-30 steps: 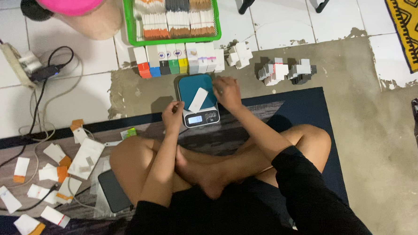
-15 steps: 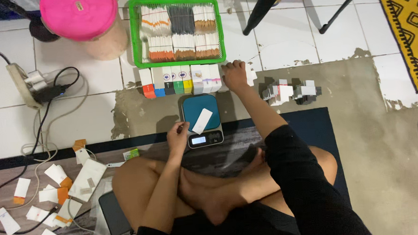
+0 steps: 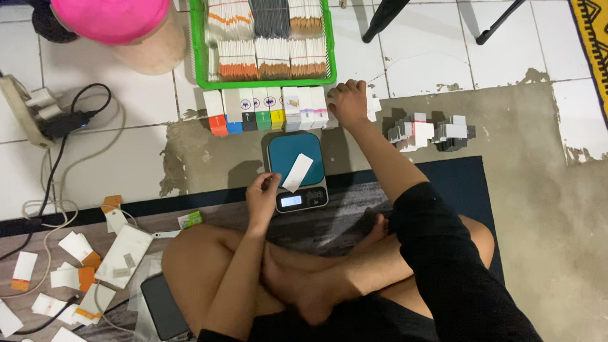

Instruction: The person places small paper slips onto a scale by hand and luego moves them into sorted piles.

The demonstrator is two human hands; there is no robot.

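The left hand point(image 3: 263, 197) steadies the scale point(image 3: 296, 171), fingers together at a white packet point(image 3: 297, 172) lying there. The right hand point(image 3: 349, 102), fingers curled, rests on small boxes point(image 3: 267, 110).

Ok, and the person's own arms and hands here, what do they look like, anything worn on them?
Both hands are bare: no gloves, rings, watch or bands visible on the left hand or the right hand. The left forearm is uncovered as far as it shows. The right forearm is uncovered too, with a loose black sleeve over the upper arm. No markings or cables show on either arm.
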